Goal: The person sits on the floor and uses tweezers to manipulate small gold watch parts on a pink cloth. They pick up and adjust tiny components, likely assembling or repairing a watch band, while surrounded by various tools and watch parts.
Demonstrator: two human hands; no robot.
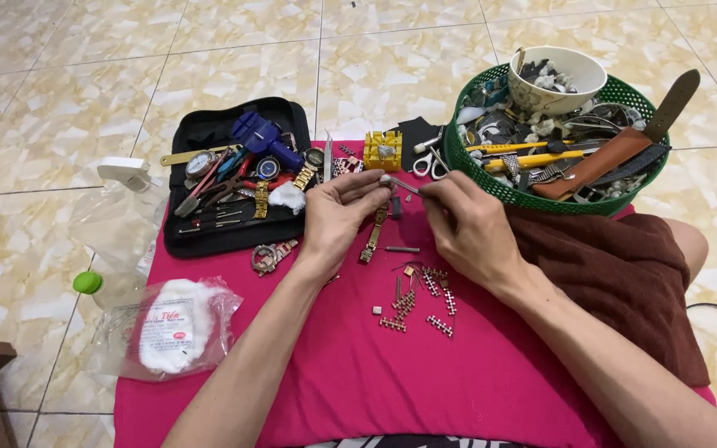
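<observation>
- Pink cloth [475, 390] under our hands.
- Left hand [335, 217] pinches gold watch band [373, 236], which hangs toward 6 o'clock.
- Right hand [468, 226] grips thin metal tool [400, 184], tip at band's top.
- Loose links [417, 300] at 6 o'clock; green basket [491, 187] at 2.

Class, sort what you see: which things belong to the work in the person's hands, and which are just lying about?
In use:
left hand
right hand
thin metal tool
gold watch band
loose band links

Lying about:
black tool case
green basket
white bowl
bag of cotton
scissors
</observation>
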